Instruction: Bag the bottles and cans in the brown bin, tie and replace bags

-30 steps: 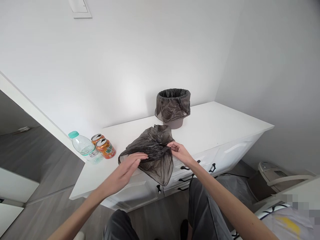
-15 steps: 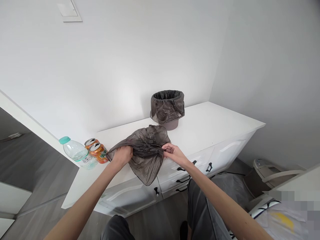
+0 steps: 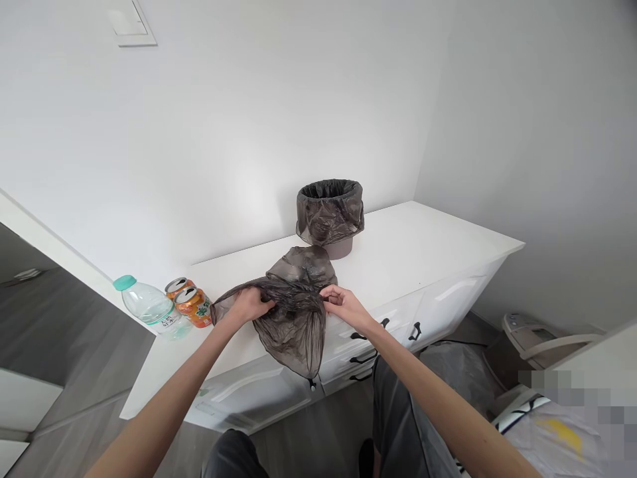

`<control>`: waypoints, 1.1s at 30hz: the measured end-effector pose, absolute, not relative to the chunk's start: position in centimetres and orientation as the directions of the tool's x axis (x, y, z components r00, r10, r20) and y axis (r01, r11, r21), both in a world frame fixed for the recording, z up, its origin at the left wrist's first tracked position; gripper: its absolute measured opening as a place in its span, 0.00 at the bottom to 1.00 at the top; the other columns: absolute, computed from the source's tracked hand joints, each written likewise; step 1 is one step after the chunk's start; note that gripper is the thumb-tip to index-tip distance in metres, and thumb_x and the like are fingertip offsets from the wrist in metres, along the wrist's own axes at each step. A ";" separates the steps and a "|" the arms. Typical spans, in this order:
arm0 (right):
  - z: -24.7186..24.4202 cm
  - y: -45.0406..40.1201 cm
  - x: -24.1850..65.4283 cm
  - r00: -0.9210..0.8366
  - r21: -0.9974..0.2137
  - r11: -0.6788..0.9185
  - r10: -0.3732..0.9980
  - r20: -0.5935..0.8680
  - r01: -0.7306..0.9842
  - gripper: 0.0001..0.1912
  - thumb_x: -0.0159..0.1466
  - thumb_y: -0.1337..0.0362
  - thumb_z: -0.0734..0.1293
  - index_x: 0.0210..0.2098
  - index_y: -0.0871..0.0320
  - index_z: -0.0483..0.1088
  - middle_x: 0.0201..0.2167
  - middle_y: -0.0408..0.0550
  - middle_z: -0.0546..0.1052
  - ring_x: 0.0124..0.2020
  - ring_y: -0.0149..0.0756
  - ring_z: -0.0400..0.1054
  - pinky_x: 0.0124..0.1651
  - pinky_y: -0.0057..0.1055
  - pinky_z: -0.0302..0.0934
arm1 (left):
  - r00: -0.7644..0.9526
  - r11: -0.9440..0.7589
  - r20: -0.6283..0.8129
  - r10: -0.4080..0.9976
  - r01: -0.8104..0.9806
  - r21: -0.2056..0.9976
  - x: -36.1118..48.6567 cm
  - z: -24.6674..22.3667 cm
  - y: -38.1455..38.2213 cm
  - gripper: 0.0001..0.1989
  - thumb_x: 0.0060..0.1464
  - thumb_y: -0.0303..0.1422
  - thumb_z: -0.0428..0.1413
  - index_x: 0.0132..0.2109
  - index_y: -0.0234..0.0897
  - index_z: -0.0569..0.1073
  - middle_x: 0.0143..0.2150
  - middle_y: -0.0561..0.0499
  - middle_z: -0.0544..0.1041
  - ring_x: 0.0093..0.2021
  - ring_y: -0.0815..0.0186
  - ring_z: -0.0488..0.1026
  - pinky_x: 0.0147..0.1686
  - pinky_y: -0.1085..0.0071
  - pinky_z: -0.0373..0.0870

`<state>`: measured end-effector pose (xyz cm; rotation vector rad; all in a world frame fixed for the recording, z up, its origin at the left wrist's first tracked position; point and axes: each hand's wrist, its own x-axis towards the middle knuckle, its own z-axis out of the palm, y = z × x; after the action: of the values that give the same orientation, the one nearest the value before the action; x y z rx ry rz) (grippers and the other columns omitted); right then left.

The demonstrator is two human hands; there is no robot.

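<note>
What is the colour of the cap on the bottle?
The cap is turquoise green, as the head view shows.

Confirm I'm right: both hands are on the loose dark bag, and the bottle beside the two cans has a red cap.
Not quite: in the head view, the cap is teal, not red. Otherwise yes: the left hand and right hand are on the loose dark bag, and the bottle is beside the two cans.

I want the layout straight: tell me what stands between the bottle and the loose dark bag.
In the head view, two orange cans stand between the bottle and the loose dark bag, one partly behind the other.
</note>
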<state>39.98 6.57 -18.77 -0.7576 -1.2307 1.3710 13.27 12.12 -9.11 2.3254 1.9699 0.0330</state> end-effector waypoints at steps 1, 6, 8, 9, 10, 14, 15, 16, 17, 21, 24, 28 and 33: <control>-18.8 6.6 40.0 -0.204 -0.945 0.130 0.959 0.197 -0.299 0.12 0.56 0.61 0.75 0.38 0.54 0.73 0.36 0.43 0.76 0.35 0.33 0.70 0.39 0.31 0.65 | 0.172 -0.169 -0.053 0.984 0.983 0.066 13.2 -9.2 11.9 0.15 0.53 0.44 0.58 0.29 0.37 0.78 0.34 0.41 0.83 0.42 0.47 0.81 0.43 0.63 0.72; -18.8 6.6 40.0 -0.201 -0.947 0.134 0.959 0.198 -0.291 0.13 0.56 0.60 0.76 0.38 0.54 0.73 0.37 0.43 0.75 0.35 0.32 0.68 0.39 0.31 0.64 | 0.205 -0.208 -0.063 0.977 0.978 -0.037 12.9 -9.0 10.1 0.18 0.59 0.46 0.56 0.30 0.37 0.76 0.36 0.39 0.83 0.40 0.47 0.82 0.40 0.62 0.71; -18.8 6.6 39.9 -0.199 -0.949 0.132 0.961 0.194 -0.287 0.13 0.56 0.59 0.76 0.38 0.54 0.73 0.38 0.43 0.75 0.35 0.33 0.68 0.38 0.31 0.64 | 0.212 -0.214 -0.042 0.976 0.974 -0.067 12.9 -8.4 9.3 0.20 0.63 0.47 0.53 0.32 0.36 0.76 0.36 0.37 0.82 0.40 0.46 0.82 0.40 0.61 0.72; -18.8 6.6 39.9 -0.198 -0.950 0.132 0.961 0.193 -0.282 0.14 0.56 0.58 0.76 0.38 0.54 0.73 0.38 0.44 0.75 0.35 0.33 0.69 0.39 0.31 0.65 | 0.216 -0.218 -0.027 0.976 0.973 -0.080 12.9 -8.1 8.9 0.20 0.65 0.47 0.51 0.34 0.36 0.76 0.37 0.36 0.82 0.41 0.45 0.82 0.41 0.60 0.72; -18.8 6.6 39.9 -0.196 -0.952 0.135 0.962 0.193 -0.275 0.14 0.56 0.58 0.76 0.38 0.54 0.73 0.38 0.44 0.75 0.36 0.34 0.69 0.39 0.32 0.65 | 0.221 -0.221 -0.008 0.975 0.971 -0.091 12.8 -7.8 8.5 0.21 0.66 0.47 0.50 0.36 0.35 0.76 0.38 0.35 0.82 0.42 0.44 0.81 0.42 0.59 0.72; -18.8 6.6 40.0 -0.173 -0.954 0.161 0.963 0.209 -0.253 0.13 0.55 0.58 0.76 0.38 0.53 0.73 0.38 0.45 0.76 0.40 0.37 0.71 0.45 0.34 0.66 | 0.276 -0.265 0.075 0.958 0.956 -0.128 12.1 -6.6 7.1 0.21 0.68 0.47 0.47 0.43 0.34 0.74 0.45 0.33 0.82 0.49 0.44 0.80 0.47 0.59 0.71; -18.8 6.6 40.0 -0.165 -0.953 0.168 0.963 0.214 -0.252 0.13 0.55 0.58 0.76 0.38 0.53 0.73 0.39 0.45 0.76 0.41 0.37 0.71 0.46 0.34 0.66 | 0.288 -0.276 0.086 0.954 0.953 -0.125 11.9 -6.5 6.8 0.21 0.69 0.48 0.47 0.44 0.35 0.73 0.45 0.34 0.81 0.49 0.45 0.80 0.46 0.60 0.72; -18.9 6.6 40.0 -0.159 -0.952 0.173 0.963 0.217 -0.251 0.13 0.55 0.58 0.76 0.38 0.53 0.73 0.39 0.45 0.76 0.42 0.38 0.71 0.47 0.35 0.66 | 0.293 -0.282 0.091 0.952 0.952 -0.119 11.6 -6.3 6.5 0.21 0.69 0.48 0.47 0.44 0.35 0.73 0.45 0.35 0.81 0.48 0.46 0.80 0.45 0.60 0.72; -18.9 6.6 40.0 -0.155 -0.952 0.175 0.964 0.218 -0.250 0.13 0.55 0.58 0.75 0.38 0.53 0.74 0.39 0.45 0.77 0.43 0.38 0.71 0.48 0.35 0.66 | 0.290 -0.279 0.091 0.953 0.954 -0.113 11.5 -6.2 6.2 0.21 0.69 0.48 0.47 0.43 0.35 0.72 0.44 0.36 0.81 0.47 0.46 0.81 0.44 0.61 0.72; -19.1 6.6 40.0 -0.149 -0.953 0.167 0.967 0.209 -0.254 0.13 0.55 0.59 0.75 0.38 0.53 0.74 0.40 0.46 0.77 0.44 0.38 0.71 0.49 0.35 0.66 | 0.231 -0.217 0.126 0.965 0.969 -0.122 11.3 -5.6 4.9 0.22 0.70 0.49 0.45 0.42 0.36 0.72 0.39 0.37 0.81 0.43 0.46 0.81 0.40 0.61 0.71; -19.2 6.5 40.0 -0.139 -0.949 0.170 0.967 0.212 -0.266 0.13 0.55 0.60 0.75 0.39 0.53 0.74 0.41 0.46 0.77 0.43 0.38 0.71 0.48 0.35 0.66 | 0.192 -0.185 0.197 0.961 0.981 -0.052 11.6 -4.8 4.1 0.22 0.69 0.50 0.45 0.43 0.37 0.73 0.38 0.38 0.82 0.42 0.45 0.81 0.37 0.61 0.71; -19.2 6.7 40.0 -0.118 -0.951 0.176 0.970 0.211 -0.254 0.12 0.55 0.59 0.74 0.38 0.53 0.75 0.41 0.47 0.78 0.44 0.39 0.72 0.49 0.36 0.67 | 0.212 -0.241 0.239 0.947 0.966 0.096 11.8 -4.0 3.7 0.21 0.67 0.49 0.46 0.47 0.37 0.74 0.39 0.42 0.83 0.42 0.48 0.81 0.39 0.62 0.71; -19.0 6.9 40.2 -0.118 -0.960 0.177 0.972 0.205 -0.216 0.13 0.55 0.58 0.75 0.38 0.54 0.75 0.41 0.47 0.79 0.45 0.40 0.72 0.50 0.37 0.67 | 0.221 -0.271 0.253 0.942 0.945 0.184 11.8 -4.3 4.0 0.25 0.63 0.50 0.52 0.58 0.38 0.74 0.47 0.42 0.84 0.48 0.49 0.81 0.47 0.61 0.73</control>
<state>40.20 6.95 -18.98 -0.8478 -1.2399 1.2535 11.76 3.98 -4.27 2.4616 1.9015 0.4989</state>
